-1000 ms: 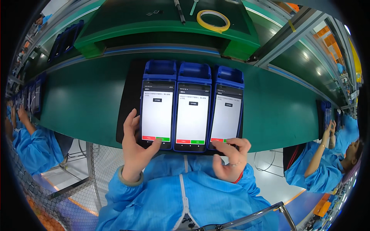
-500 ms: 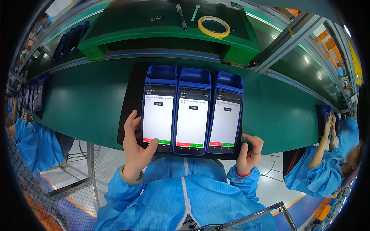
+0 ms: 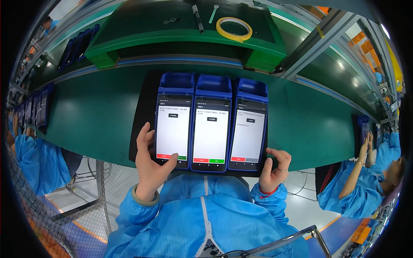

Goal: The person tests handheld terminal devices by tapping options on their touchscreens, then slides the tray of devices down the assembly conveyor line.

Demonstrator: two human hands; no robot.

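Observation:
Three handheld terminals with blue casings and lit white screens lie side by side on a black mat [image 3: 141,129]. My left hand [image 3: 151,165] is at the left terminal [image 3: 173,133], its thumb on the dark green button at the screen's lower right. The other fingers of that hand are spread along the terminal's left side. The middle terminal [image 3: 211,137] shows red and green buttons and is untouched. Beside the lower corner of the right terminal [image 3: 247,139], my right hand [image 3: 275,170] is loosely bent, thumb and forefinger apart, holding nothing. That terminal shows a red and a grey button.
A green raised shelf [image 3: 185,43] stands behind the terminals, bearing a yellow tape roll [image 3: 234,29], a black pen [image 3: 198,19] and a pale green stick [image 3: 213,13]. More terminals [image 3: 38,105] stand at the far left. Co-workers in blue sit at both sides.
On the right terminal, the green button has turned grey and a line of text has appeared. The left terminal's green button has darkened under my thumb. My hands stay nearly in place.

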